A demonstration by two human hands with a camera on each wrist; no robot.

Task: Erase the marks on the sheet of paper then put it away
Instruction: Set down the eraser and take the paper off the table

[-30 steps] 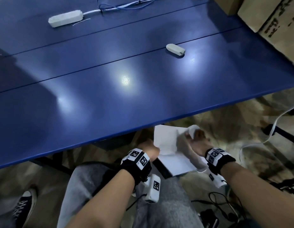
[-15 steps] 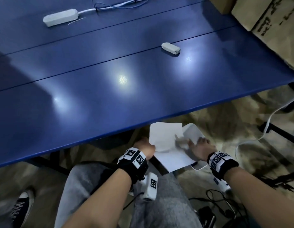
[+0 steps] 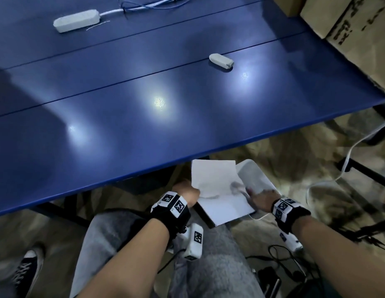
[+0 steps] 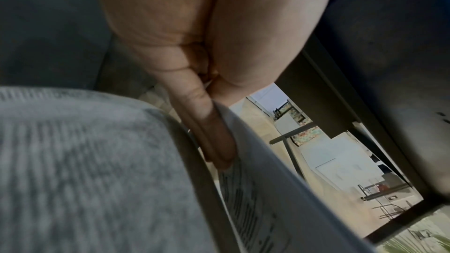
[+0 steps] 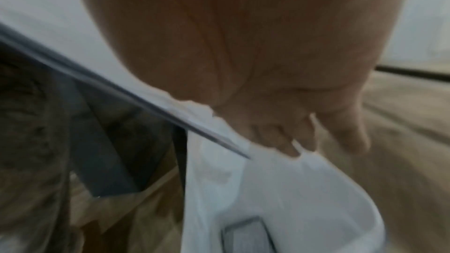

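Tucking white paper sheet (image 3: 211,175) into white folder (image 3: 255,179), we reckon: left hand (image 3: 185,192) pinches its edge, right hand (image 3: 262,195) flat on folder. Rushing could crease sheet.

glossy blue table (image 3: 122,130), matt white paper (image 3: 211,179) — creased

Blue table (image 3: 101,136) carries a white eraser (image 3: 221,60), a power strip (image 3: 76,20) and its cable (image 3: 112,12).

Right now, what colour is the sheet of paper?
White; the sheet of paper shows best in the head view.
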